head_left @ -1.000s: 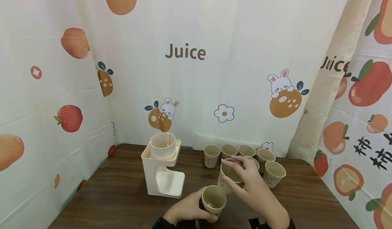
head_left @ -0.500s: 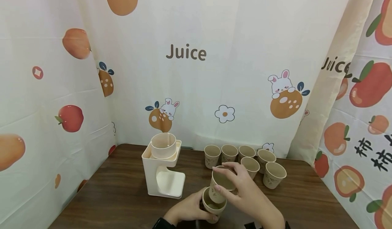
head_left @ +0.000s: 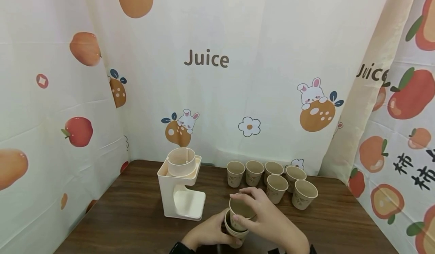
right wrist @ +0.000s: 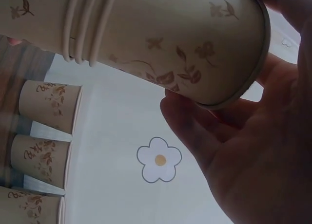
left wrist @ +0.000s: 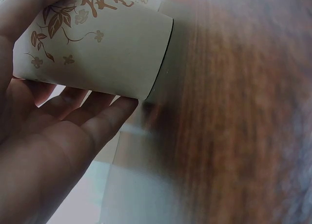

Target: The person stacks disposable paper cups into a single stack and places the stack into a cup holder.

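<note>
My left hand (head_left: 208, 231) grips a small stack of nested beige paper cups (head_left: 232, 234) at the front of the table. In the left wrist view, the stack's outer cup (left wrist: 105, 51) has a brown leaf print, and my fingers curl along its side. Above it, my right hand (head_left: 265, 218) holds another paper cup (head_left: 238, 208) near its rim. That cup's lower part sits inside the top of the stack. The right wrist view shows this upper cup (right wrist: 180, 48) standing out past several stacked rims. The inside of the stack is mostly hidden.
A cream-coloured stand with a round top holder (head_left: 168, 193) stands left of my hands. Several upright paper cups (head_left: 276, 188) are grouped at the back right of the dark wooden table (head_left: 129, 216). A fruit-printed curtain (head_left: 272, 133) hangs behind.
My right hand has carried its cup left and down from in front of the grouped cups into the stack's mouth. The left hand and the stack have stayed about where they were.
</note>
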`<state>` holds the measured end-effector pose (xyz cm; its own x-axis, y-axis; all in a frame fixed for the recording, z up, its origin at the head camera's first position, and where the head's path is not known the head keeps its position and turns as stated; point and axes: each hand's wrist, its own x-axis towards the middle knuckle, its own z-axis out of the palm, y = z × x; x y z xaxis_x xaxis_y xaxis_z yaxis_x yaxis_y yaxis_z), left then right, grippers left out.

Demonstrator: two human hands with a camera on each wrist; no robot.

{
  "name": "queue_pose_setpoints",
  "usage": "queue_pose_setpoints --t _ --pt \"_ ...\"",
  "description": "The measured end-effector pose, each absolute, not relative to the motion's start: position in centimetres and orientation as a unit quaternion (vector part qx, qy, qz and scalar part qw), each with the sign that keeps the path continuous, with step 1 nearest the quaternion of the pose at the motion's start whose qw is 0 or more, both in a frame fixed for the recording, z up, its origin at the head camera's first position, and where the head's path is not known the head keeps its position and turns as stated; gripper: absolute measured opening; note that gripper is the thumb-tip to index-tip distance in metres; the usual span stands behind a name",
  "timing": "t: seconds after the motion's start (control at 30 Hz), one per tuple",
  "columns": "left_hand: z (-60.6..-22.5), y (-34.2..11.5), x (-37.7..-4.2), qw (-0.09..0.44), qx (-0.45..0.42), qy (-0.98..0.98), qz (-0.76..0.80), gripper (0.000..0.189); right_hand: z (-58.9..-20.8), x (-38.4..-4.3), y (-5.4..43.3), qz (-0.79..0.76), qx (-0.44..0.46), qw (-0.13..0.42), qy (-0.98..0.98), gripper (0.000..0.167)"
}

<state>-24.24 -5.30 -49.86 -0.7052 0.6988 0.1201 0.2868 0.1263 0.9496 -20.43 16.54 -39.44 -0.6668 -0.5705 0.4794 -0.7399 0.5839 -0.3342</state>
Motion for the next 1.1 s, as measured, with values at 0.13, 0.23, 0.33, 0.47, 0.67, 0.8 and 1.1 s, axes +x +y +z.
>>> queue_pose_setpoints --t 0.13,0.23,0.33,0.47,0.67,0.8,1.1 --pt "-49.9 -5.4 -24.3 0.189 0.335 0.724 0.572 0.075 -39.9 -20.6 16.4 0.251 0.397 0.171 -0.866 0.044" --pt "-49.9 -5.4 -24.3 0.193 0.334 0.721 0.576 0.074 -40.2 -20.7 16.2 0.248 0.405 0.162 -0.865 0.045" --pt "-49.9 -5.4 -24.3 0.195 0.333 0.72 0.577 0.072 -40.5 -20.8 16.1 0.249 0.399 0.127 -0.873 0.045" --pt "-49.8 -5.5 -24.2 0.191 0.333 0.724 0.573 0.069 -40.8 -20.9 16.1 0.247 0.394 0.087 -0.881 0.043" --pt "-49.9 -5.6 -24.1 0.19 0.336 0.729 0.565 0.071 -41.6 -21.2 16.0 0.237 0.401 0.076 -0.882 0.045" --pt "-50.0 -5.7 -24.2 0.197 0.341 0.724 0.567 0.069 -41.7 -21.3 16.0 0.236 0.404 0.073 -0.881 0.047" --pt "-50.0 -5.6 -24.2 0.19 0.339 0.729 0.564 0.071 -41.4 -21.4 16.2 0.264 0.384 0.025 -0.884 0.044"
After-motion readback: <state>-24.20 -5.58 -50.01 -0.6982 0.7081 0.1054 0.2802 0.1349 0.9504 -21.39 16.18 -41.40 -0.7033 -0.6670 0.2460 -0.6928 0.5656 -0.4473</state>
